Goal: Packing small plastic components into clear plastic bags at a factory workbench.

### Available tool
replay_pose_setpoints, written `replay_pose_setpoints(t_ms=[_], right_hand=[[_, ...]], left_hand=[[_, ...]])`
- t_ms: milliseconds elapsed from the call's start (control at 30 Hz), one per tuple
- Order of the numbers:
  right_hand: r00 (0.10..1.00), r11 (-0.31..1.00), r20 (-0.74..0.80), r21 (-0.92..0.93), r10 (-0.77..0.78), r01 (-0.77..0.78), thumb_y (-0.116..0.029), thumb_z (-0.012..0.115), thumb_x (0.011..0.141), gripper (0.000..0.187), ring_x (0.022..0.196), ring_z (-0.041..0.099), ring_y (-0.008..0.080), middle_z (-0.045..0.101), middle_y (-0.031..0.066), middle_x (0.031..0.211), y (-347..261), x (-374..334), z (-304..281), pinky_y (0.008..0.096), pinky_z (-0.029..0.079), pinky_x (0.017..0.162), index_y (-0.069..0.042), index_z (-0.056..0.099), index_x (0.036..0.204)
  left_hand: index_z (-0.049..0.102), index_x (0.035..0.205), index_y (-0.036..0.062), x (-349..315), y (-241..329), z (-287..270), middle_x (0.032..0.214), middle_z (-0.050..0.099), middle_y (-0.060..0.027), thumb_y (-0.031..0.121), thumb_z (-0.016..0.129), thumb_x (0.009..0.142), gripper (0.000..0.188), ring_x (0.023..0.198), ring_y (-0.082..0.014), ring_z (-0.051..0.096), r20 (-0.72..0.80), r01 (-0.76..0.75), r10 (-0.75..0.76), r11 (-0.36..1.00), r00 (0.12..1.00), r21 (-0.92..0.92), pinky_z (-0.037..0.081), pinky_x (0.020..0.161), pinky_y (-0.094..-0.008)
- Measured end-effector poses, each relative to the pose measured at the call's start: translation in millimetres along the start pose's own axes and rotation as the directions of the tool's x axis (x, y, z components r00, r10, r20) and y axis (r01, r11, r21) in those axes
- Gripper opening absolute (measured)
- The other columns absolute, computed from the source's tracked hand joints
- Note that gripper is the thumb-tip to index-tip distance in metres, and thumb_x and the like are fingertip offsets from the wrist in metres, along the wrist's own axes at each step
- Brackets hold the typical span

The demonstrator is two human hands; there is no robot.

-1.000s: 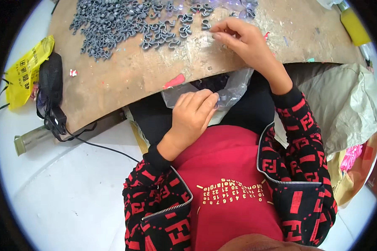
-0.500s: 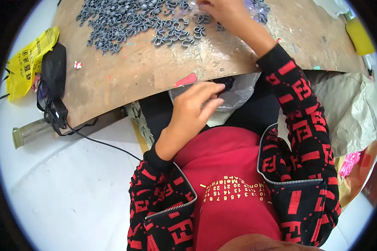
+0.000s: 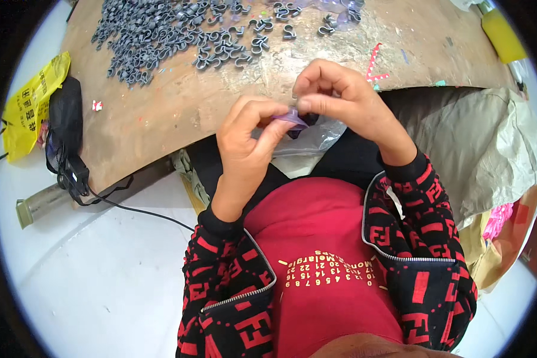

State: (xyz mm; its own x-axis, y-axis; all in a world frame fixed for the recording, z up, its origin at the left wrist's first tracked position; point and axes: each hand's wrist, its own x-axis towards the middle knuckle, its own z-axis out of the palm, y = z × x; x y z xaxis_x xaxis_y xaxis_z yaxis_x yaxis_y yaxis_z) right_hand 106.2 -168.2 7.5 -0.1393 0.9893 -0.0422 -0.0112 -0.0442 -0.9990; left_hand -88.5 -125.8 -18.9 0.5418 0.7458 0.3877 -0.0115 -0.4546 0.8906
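Since half a second ago, the left hand (image 3: pixel 244 131) has shifted to the near edge of the table (image 3: pixel 173 113), and the right hand (image 3: pixel 346 98) has drawn back from its far part to meet it. Left to right: a dense heap of grey clips (image 3: pixel 155 36) covers the table's far left, so much seems left to handle; looser clips (image 3: pixel 289 31) lie apart toward its far middle, though whether they are finished cannot be told. The left hand, wrist angled upward, pinches a purple translucent piece (image 3: pixel 295 119) between thumb and forefinger, right at the table's near edge; this piece appears only partway worked. Below that edge sits a clear plastic bag (image 3: pixel 316 140) with dark contents showing. More purple pieces (image 3: pixel 340 18) lie at the table's far side. The right hand arches in from the right, thumb and forefinger pressed together; what they grip, if anything, cannot be told.
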Motion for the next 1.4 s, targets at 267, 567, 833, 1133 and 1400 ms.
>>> replay_pose_setpoints(t_ms=[267,567,833,1133,1400], right_hand=[[0.874,0.499,-0.044,-0.834,-0.484,0.234,-0.012,0.058,0.088,0.018,0.084,0.056,0.0125,0.061,0.0028,0.091,2.6,57.4,-44.1,0.0263,0.045,0.075,-0.001,0.061,0.102],[0.852,0.245,0.22,-0.897,-0.475,0.368,-0.012,0.06,0.081,0.016,0.078,0.057,0.0306,0.056,0.0113,0.086,-3.1,70.8,-47.0,0.0366,0.045,0.065,-0.007,0.06,0.096],[0.929,0.79,-0.028,-0.536,-0.37,0.298,-0.011,0.053,0.089,0.024,0.092,0.057,0.0177,0.06,0.0076,0.098,1.4,9.7,17.0,0.028,0.044,0.08,0.0,0.058,0.109],[0.85,0.698,-0.063,-0.604,-0.523,0.384,0.001,0.062,0.082,0.03,0.087,0.06,0.0194,0.062,0.0105,0.101,0.3,-13.6,28.5,0.0279,0.048,0.075,-0.001,0.059,0.112],[0.957,0.976,-0.214,0.052,-0.198,0.213,-0.006,0.051,0.093,0.02,0.092,0.056,0.0138,0.056,0.01,0.107,-0.6,-35.9,34.9,0.0272,0.047,0.081,0.003,0.052,0.111]], left_hand=[[0.058,0.105,0.0004,-6.4,5.6,-4.0,0.086,0.058,-0.0044,0.011,0.063,0.088,0.02,0.069,-0.0111,0.056,0.166,0.508,-0.565,0.526,0.808,-0.682,0.048,0.064,-0.0235],[0.055,0.11,0.0019,-7.9,-3.4,-11.2,0.092,0.057,-0.0073,0.013,0.06,0.09,0.024,0.074,-0.0121,0.055,0.319,0.431,-0.539,0.093,0.78,-0.897,0.047,0.064,-0.0251],[0.056,0.105,0.0038,-10.9,-14.6,-2.1,0.09,0.062,-0.0079,0.015,0.059,0.091,0.018,0.073,-0.0116,0.058,0.403,0.42,-0.459,-0.069,0.792,-0.905,0.049,0.065,-0.0251],[0.056,0.104,0.0007,-8.3,9.7,6.9,0.093,0.063,-0.0077,0.007,0.063,0.087,0.019,0.078,-0.0146,0.061,0.136,0.356,-0.493,0.386,0.859,-0.851,0.052,0.073,-0.0267],[0.059,0.103,-0.0015,-8.6,21.4,12.5,0.092,0.064,-0.0076,0.003,0.064,0.085,0.019,0.08,-0.0117,0.06,-0.039,0.273,-0.418,0.659,0.908,-0.7,0.05,0.075,-0.0244]])
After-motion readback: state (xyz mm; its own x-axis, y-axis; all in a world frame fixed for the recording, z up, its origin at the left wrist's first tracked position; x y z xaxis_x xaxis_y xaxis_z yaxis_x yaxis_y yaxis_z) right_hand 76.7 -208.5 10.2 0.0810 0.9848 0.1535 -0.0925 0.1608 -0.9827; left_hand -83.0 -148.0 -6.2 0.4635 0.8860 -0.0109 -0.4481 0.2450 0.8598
